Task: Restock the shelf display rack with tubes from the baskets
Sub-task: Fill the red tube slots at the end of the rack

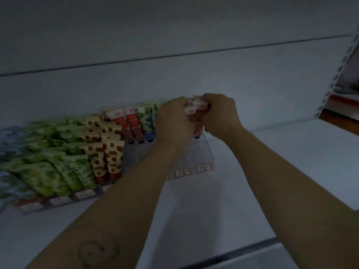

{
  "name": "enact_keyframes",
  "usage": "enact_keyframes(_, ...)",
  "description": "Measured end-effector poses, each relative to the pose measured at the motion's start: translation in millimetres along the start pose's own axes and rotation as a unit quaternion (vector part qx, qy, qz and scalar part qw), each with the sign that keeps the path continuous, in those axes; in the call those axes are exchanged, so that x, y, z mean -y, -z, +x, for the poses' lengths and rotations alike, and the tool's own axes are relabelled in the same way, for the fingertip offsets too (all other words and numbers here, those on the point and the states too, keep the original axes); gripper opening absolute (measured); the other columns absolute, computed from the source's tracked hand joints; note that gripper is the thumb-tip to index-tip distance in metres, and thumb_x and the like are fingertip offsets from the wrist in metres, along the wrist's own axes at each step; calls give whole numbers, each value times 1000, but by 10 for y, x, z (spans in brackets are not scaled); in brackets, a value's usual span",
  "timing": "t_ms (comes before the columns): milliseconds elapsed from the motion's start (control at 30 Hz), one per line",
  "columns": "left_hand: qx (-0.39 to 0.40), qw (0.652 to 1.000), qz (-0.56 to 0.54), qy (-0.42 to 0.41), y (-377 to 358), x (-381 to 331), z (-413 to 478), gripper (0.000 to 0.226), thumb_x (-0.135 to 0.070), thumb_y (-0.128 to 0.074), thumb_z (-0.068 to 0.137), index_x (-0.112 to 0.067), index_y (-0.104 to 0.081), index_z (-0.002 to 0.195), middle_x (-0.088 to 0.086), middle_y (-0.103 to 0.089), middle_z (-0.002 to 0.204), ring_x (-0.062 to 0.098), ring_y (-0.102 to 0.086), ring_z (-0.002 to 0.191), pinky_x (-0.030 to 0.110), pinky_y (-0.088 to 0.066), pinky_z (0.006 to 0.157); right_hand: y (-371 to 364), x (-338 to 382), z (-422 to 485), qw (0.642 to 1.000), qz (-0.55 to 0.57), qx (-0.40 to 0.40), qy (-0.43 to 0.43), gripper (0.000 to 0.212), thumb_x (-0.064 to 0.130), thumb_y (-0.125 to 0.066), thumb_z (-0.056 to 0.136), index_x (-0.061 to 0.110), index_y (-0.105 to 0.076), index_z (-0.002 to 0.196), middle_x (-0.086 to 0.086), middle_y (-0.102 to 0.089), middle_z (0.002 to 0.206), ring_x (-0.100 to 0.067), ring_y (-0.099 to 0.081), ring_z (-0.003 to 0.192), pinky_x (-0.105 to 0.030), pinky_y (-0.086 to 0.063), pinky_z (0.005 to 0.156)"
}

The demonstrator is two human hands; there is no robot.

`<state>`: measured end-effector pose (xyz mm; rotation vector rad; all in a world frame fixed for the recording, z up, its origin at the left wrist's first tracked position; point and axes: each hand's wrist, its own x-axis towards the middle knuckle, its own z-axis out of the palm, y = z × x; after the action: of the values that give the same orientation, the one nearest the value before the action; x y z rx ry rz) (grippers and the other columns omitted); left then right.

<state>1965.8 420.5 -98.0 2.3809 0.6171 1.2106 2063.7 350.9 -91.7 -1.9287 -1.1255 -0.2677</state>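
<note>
a bunch of red tubes [196, 113] is gripped by the curled left hand [174, 121] and right hand [219, 115] above the right end of the clear rack [202, 158], where lowering caps down into it is judged to be called for next, while the tube count is hidden and no baskets are seen.
</note>
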Motion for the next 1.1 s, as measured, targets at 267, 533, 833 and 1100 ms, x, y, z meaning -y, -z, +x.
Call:
enact_keyframes(267, 52, 995, 79, 22, 103, -55, -9, 30, -9, -64, 77, -18, -68, 105, 5, -70, 95, 23, -64, 84, 33, -54, 71, 196, -28, -151, 998, 24, 57, 27, 40, 14, -73, 78, 8, -55, 113, -9, -68, 96, -22, -62, 81, -30, -50, 70)
enact_keyframes(533, 88, 990, 69, 81, 309, -179, -197, 41, -24, -76, 77, -19, -53, 111, -3, -62, 94, 16, -61, 86, 31, -52, 74, 654, -56, -318, 987, -55, 153, 13, 74, 33, -78, 76, 16, -37, 136, -6, -60, 119, -20, -56, 102, -30, -45, 81)
enact_keyframes(833, 180, 965, 179, 65, 899, -608, -1245, 57, -36, -69, 83, -21, -46, 133, 1, -53, 130, 22, -51, 114, 36, -47, 92, 1020, 346, -1165, 949, -136, 278, 50, 80, 41, -79, 73, 23, -37, 139, -2, -55, 128, -19, -54, 112, -33, -47, 91)
enact_keyframes(1100, 237, 969, 65, -18, 944, -746, -2635, 36, -36, -65, 87, -24, -57, 120, -6, -58, 108, 13, -51, 100, 30, -46, 79, 1066, 433, -2525, 930, -129, 339, 63, 44, 40, -72, 78, 30, -55, 117, 12, -59, 101, -8, -55, 84, -26, -46, 74)
